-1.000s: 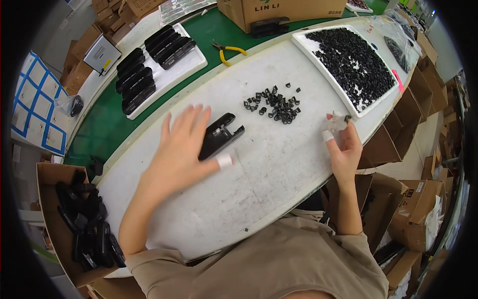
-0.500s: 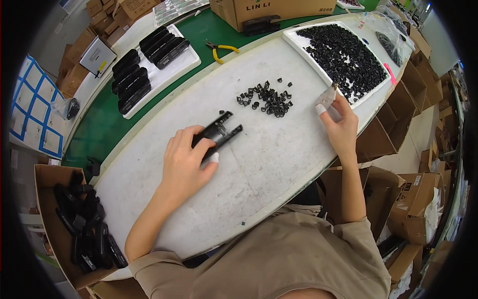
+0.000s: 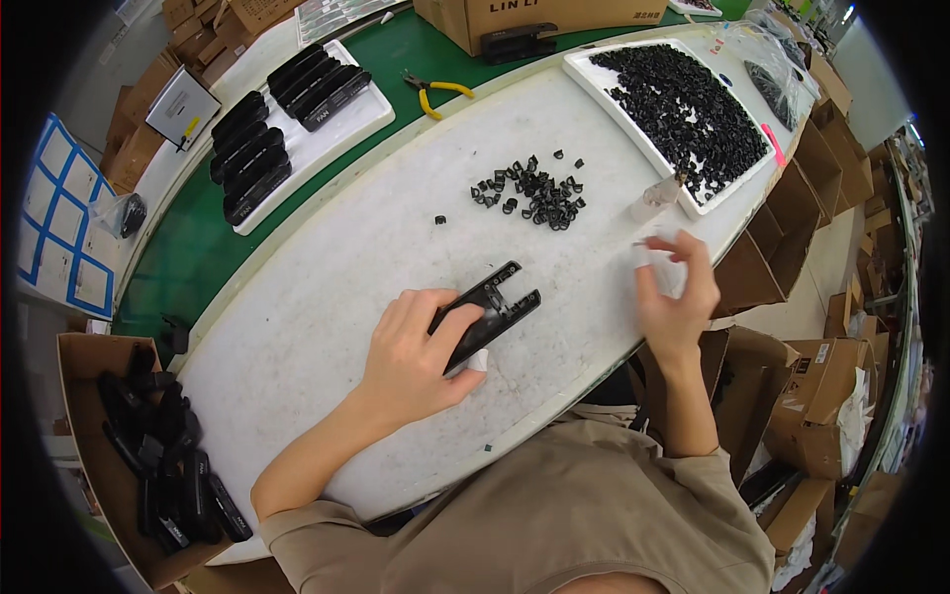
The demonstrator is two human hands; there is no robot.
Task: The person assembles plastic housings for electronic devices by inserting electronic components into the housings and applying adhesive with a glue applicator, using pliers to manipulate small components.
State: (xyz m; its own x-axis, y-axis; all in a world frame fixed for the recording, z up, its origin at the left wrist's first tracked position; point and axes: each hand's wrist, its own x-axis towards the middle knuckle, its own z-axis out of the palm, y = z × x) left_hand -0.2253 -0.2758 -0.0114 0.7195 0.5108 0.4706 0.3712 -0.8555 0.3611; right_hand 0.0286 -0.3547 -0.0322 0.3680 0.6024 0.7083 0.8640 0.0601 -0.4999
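My left hand (image 3: pixel 421 346) grips a black plastic housing (image 3: pixel 490 309) just above the white tabletop. The housing's two-pronged end points up and to the right. White coverings sit on some of my fingertips. My right hand (image 3: pixel 678 297) is slightly smeared by motion, its thumb and forefinger curved and apart, with nothing discernible between them. Just beyond it, a small clear bottle (image 3: pixel 653 201) with a dark tip stands beside the white tray, apart from my fingers. A loose pile of small black clip-like parts (image 3: pixel 539 198) lies farther back, between the housing and the tray.
A white foam tray (image 3: pixel 633 134) full of small black parts is at the far right. Rows of black housings sit on another white tray (image 3: pixel 371 124) at the far left, near yellow-handled pliers (image 3: pixel 430 97). A cardboard box (image 3: pixel 74 396) of black housings stands at lower left.
My right hand has let go of the small bottle and drawn back toward me. My left hand has carried the housing to the right and nearer.
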